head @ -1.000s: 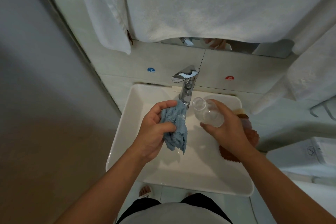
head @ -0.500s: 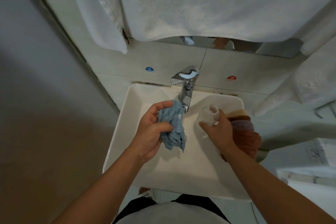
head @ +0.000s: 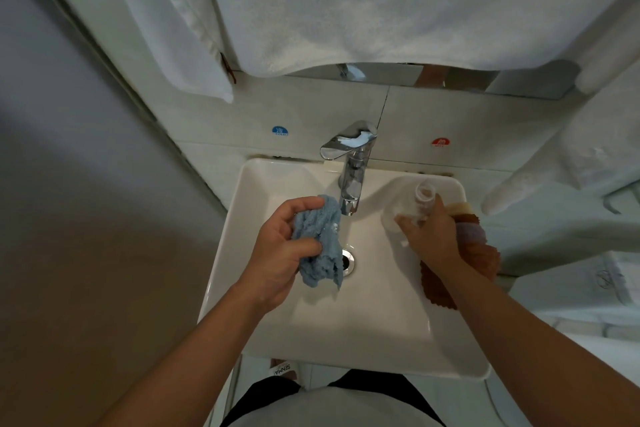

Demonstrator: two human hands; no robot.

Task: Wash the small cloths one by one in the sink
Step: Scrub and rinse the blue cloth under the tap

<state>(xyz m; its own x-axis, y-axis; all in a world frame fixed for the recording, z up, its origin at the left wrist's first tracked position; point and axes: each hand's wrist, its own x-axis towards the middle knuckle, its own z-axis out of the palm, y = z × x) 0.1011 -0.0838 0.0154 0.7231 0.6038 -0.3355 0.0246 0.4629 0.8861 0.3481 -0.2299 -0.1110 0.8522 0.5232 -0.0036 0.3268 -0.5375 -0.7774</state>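
Left hand (head: 277, 253) grips blue cloth (head: 320, 246) over sink (head: 381, 340).

Blue cloth (head: 320, 243): nubby, fluffy terry. Sink (head: 349, 326): glossy white ceramic. Faucet (head: 351, 163): mirror-polished metal. Bottle (head: 414, 210): clear, probably plastic. Brown cloth (head: 479, 258): fuzzy. White towel (head: 398, 0): matt looped terry.

Both forearms are bare from the lower edge of the view up to the left hand (head: 280, 253) and the right hand (head: 429, 239), with no sleeves, watch or rings showing. A pale grey-white cloth top (head: 332, 409) covers the torso, above dark black shorts (head: 277, 392). One foot wears a white slide sandal printed "SENMA" (head: 282, 371).
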